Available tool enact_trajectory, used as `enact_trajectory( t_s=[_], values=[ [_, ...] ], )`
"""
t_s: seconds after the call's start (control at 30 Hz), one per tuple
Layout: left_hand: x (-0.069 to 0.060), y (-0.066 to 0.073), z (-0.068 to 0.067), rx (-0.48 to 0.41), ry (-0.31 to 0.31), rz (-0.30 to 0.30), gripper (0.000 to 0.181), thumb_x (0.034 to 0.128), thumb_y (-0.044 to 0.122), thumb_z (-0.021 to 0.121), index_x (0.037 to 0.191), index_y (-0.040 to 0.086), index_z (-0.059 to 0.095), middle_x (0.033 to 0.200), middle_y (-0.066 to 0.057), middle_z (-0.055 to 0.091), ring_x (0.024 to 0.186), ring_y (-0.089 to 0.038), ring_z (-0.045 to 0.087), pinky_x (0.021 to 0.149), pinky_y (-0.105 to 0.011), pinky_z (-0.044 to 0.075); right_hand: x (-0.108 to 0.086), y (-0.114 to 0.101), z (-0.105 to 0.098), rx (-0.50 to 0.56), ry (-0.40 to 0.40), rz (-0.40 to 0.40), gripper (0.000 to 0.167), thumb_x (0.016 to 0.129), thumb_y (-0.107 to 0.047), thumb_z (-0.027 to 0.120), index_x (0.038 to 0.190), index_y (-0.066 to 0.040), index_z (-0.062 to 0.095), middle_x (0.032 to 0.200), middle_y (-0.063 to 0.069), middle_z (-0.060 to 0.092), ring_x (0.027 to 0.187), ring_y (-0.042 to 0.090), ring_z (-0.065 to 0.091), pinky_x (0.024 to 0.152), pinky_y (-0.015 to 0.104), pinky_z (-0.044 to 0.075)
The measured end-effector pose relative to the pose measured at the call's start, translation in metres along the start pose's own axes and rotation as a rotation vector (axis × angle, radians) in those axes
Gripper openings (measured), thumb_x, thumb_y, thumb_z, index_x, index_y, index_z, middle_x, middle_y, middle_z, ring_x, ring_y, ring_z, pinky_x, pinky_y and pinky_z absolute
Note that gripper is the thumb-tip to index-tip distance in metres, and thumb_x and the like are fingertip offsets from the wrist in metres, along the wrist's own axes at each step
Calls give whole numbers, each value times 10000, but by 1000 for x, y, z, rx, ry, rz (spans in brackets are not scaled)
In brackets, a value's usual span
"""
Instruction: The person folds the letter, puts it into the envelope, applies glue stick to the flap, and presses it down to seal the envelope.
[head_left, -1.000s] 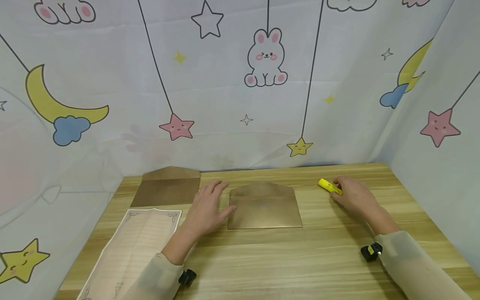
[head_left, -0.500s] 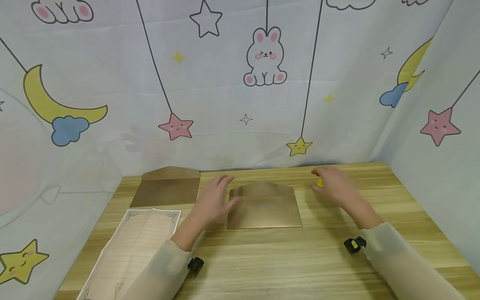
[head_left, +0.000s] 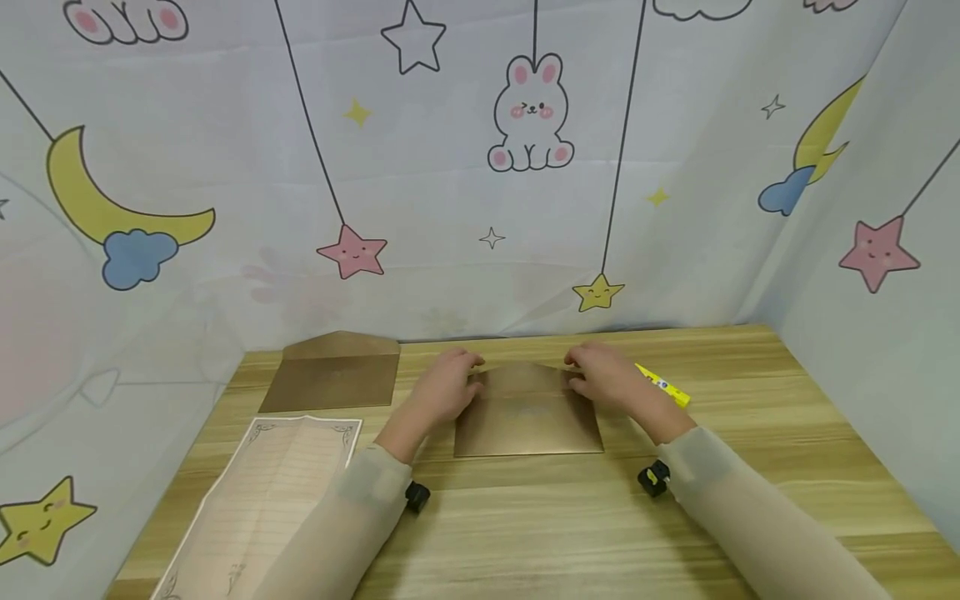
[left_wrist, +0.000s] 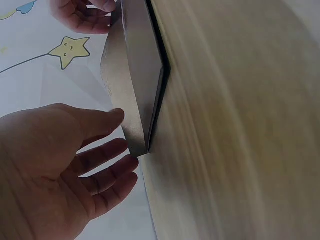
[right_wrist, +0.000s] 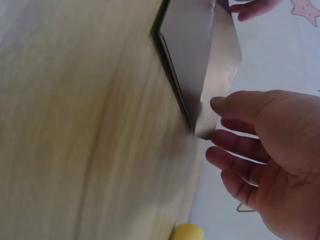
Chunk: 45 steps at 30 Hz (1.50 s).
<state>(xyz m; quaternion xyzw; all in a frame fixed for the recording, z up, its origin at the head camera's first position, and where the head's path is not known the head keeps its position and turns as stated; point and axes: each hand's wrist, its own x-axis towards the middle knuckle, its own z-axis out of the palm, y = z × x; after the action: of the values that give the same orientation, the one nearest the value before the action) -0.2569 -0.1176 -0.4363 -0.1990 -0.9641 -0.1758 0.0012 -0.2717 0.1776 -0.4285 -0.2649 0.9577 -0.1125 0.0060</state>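
A brown envelope (head_left: 528, 425) lies at the middle of the table, its flap raised toward the back. My left hand (head_left: 447, 387) is at the flap's left corner; in the left wrist view its thumb (left_wrist: 116, 117) lies in front of the flap and the fingers reach behind its edge. On the other side my right hand (head_left: 606, 375) has the same pose, with its thumb (right_wrist: 218, 104) by the flap's right corner. Neither hand visibly pinches the paper. A yellow tube with printing (head_left: 667, 387) lies behind my right wrist, partly hidden.
A second brown envelope (head_left: 333, 379) with its flap up lies at the back left. In front of it is a lined sheet (head_left: 277, 475) with an ornate border, partly covered by my left sleeve. A printed curtain (head_left: 435, 183) stands behind the wooden table (head_left: 540, 533).
My right hand has let go of the yellow tube and moved left to the envelope's flap. The left hand has moved a little right, to the flap's other corner.
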Motion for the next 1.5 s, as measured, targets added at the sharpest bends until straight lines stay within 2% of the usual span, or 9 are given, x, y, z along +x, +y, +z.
enact_trajectory(
  t_s=[0.23,0.5,0.67,1.1,1.5],
  values=[
    [5,-3,3,-3,-5,8,228,1017,23,689,1236,54,741,1134,-107,676,1068,-275,648,922,-419,562,3,0,6,3,-22,13,187,991,-96,745,1158,-17,715,1058,95,688,956,266,654,860,447,570],
    [6,-6,5,-25,25,60,178,1004,-29,682,1144,65,741,1039,-90,670,988,-264,650,874,-409,566,1,3,11,-2,20,-19,130,971,-66,764,1089,-51,711,976,51,671,891,241,653,800,426,574],
    [3,-5,3,-26,45,77,172,996,-50,681,1110,71,726,1024,-80,666,966,-255,650,857,-402,568,-2,5,13,10,42,-22,140,969,-45,765,1096,-67,711,1002,58,676,918,254,667,808,428,579],
    [1,-1,1,-23,41,66,165,987,-46,700,1095,77,719,1013,-81,661,942,-240,650,825,-397,570,-11,8,12,15,28,69,128,996,-72,742,1115,-99,705,1053,82,671,957,280,671,802,445,586],
    [-1,0,0,-17,37,58,176,1002,-39,686,1112,94,721,1035,-68,664,958,-241,652,822,-397,574,-14,9,11,9,47,43,108,991,-59,742,1084,-95,701,1013,84,661,920,284,667,759,441,583]
  ],
)
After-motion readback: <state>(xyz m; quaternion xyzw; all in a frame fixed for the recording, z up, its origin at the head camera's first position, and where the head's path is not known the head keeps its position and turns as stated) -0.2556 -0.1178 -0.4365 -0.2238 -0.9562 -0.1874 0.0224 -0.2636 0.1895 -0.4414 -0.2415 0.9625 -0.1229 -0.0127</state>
